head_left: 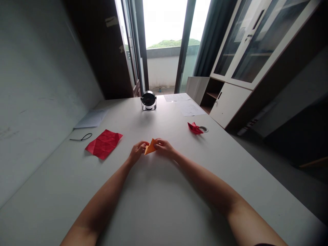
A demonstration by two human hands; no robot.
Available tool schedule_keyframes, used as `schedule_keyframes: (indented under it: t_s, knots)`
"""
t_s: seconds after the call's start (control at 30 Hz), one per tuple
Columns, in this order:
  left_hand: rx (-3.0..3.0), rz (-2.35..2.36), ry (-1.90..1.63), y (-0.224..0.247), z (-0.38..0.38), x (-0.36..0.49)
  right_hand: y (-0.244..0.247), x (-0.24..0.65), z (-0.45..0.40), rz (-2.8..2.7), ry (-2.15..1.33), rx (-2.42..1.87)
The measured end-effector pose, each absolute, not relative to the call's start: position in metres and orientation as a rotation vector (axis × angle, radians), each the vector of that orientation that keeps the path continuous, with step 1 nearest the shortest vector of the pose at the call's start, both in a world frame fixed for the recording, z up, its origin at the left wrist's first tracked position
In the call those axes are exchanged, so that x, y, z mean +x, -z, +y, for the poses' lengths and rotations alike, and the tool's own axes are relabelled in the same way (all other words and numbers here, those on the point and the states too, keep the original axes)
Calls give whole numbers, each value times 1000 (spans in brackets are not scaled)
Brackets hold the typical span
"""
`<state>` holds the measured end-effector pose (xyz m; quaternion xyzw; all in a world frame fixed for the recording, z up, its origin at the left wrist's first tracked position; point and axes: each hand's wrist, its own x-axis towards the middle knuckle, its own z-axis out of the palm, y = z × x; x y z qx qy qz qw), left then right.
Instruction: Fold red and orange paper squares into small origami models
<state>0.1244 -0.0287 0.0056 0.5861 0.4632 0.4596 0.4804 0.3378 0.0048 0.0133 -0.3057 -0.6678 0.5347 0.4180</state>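
Note:
Between my two hands, just above the middle of the white table point(159, 205), is a small folded piece of orange paper point(151, 147) with pointed corners. The fingers of my left hand point(137, 151) pinch its left side. My right hand point(164, 147) grips its right side, with the fingers closed on the paper. To the left lies a creased sheet of red paper point(104, 144), spread out. A folded red paper shape point(195, 128) rests to the right, touching or close to a pale ring point(204, 129).
A round black device on a metal stand point(148, 100) is at the far side. White sheets lie at the back left point(91, 118) and back right point(191, 107). A thin black cord point(82, 138) is near the left wall. Cabinets point(230, 102) stand beyond the right edge.

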Motion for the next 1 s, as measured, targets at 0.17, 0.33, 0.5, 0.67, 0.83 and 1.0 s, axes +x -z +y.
schedule_keyframes:
  t_s: [0.17, 0.33, 0.5, 0.67, 0.83, 1.0]
  knots:
    - [1497, 1112, -1131, -6, -29, 125, -5, 334, 5, -1825, -1179, -923]
    - [1514, 1077, -1142, -2, -28, 126, 2, 336, 9, -1843, -1003, -1051]
    - [1548, 1135, -1068, -2, -30, 128, 2, 336, 9, -1835, -966, -1050]
    - [1570, 1176, -1101, -2, -29, 129, 3, 336, 9, -1846, -995, -1031]
    - [1564, 1207, -1201, -3, -27, 127, 5, 339, 12, -1896, -905, -1118]
    - [1635, 1254, -1229, -4, -28, 126, 2, 338, 9, -1977, -925, -1082]
